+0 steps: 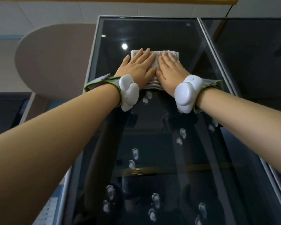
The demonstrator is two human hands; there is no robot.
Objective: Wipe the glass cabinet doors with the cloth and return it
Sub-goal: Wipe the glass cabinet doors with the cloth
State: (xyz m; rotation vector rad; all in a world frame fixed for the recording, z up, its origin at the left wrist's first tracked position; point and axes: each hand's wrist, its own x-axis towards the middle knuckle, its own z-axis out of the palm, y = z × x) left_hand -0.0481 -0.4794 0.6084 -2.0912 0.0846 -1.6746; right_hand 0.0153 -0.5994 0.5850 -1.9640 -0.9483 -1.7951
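A tall dark glass cabinet door [152, 30] in a grey metal frame rises in front of me. A folded grey-white cloth [172, 55] lies flat against its upper part. My left hand [137, 67] and my right hand [169, 69] press side by side on the cloth, palms down and fingers spread, pointing upward. Each wrist carries a white device on a grey strap with green edging. Several white smudges [135, 154] dot the glass below the hands. A second glass door [253, 54] adjoins on the right.
A round ceiling light reflects in the glass [124, 46] just above the cloth. A beige rounded wall panel [55, 59] stands to the left of the cabinet, with white ceiling tiles above. My reflection shows faintly in the lower glass.
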